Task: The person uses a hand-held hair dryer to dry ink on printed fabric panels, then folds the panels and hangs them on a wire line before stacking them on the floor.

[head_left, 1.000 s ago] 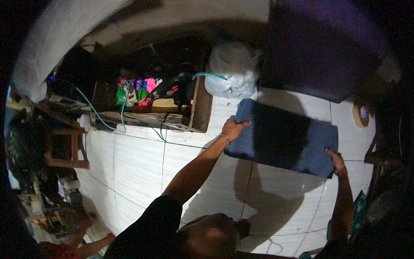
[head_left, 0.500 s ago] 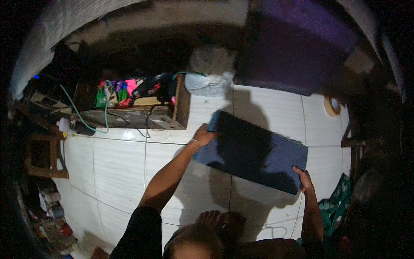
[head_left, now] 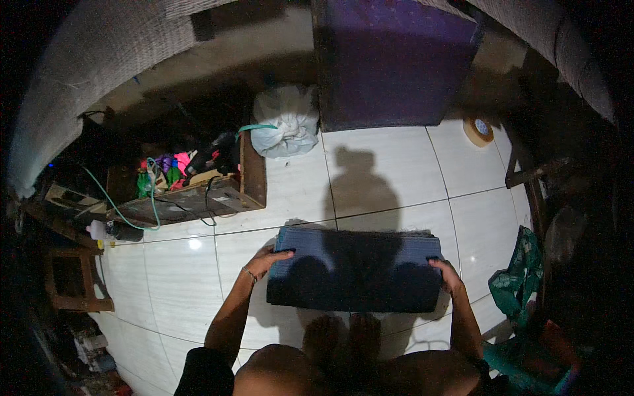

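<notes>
A dark blue, finely ribbed rectangular slab (head_left: 353, 270), which looks like thick folded fabric with a frayed far edge, is held level over the floor in front of my feet. My left hand (head_left: 267, 259) grips its left end, thumb on top and fingers underneath. At the other end, my right hand (head_left: 446, 272) pinches the right edge the same way, with the fingers mostly hidden below. Shadows of my head and arms fall across the slab and the tiles.
White tiles (head_left: 277, 198) cover the floor. At the left stands a wooden drawer (head_left: 254, 175) of colourful items, beside a tied white plastic bag (head_left: 284, 132). A purple panel (head_left: 396, 66) leans at the back. Right are a tape roll (head_left: 478, 132) and green cloth (head_left: 515, 277).
The slab has swung from a slant to nearly straight across me and come closer to my feet. Both hands kept their hold, and the head view has shifted.
</notes>
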`<control>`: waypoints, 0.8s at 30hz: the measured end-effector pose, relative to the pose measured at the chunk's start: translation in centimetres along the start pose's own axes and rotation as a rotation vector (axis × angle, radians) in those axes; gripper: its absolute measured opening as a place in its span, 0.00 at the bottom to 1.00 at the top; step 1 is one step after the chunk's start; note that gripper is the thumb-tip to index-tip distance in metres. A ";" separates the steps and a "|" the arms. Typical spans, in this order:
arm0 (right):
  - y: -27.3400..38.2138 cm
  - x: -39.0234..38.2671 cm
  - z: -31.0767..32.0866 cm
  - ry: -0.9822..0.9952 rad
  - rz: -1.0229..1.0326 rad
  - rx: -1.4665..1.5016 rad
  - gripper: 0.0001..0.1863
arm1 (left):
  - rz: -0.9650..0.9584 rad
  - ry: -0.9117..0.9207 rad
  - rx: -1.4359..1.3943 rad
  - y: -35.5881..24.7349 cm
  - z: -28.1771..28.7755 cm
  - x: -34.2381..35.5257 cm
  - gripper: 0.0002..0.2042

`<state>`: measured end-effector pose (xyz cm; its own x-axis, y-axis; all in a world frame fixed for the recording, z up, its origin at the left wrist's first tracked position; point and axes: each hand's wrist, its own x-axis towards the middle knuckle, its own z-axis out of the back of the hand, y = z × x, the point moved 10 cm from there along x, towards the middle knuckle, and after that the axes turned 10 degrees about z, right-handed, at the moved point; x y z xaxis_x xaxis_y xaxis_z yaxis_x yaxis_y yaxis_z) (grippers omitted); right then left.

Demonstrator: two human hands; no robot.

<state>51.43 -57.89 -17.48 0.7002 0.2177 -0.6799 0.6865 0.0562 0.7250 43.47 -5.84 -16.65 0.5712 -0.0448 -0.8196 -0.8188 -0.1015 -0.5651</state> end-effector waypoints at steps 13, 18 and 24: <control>9.6 5.8 -4.0 0.252 0.005 -0.368 0.33 | 0.220 0.395 0.767 -8.7 -5.0 3.6 0.46; 12.8 6.9 -8.7 0.360 -0.150 -1.191 0.47 | 0.309 0.378 1.865 -8.8 -8.6 5.7 0.49; 13.7 5.3 -13.0 0.517 -0.151 -1.533 0.49 | -0.049 0.117 1.788 -10.2 -9.8 7.4 0.40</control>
<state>61.99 -43.31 -9.70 0.2942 0.3891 -0.8730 -0.3112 0.9026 0.2974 56.62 -14.89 -16.00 0.5304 -0.1463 -0.8350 0.1802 0.9819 -0.0576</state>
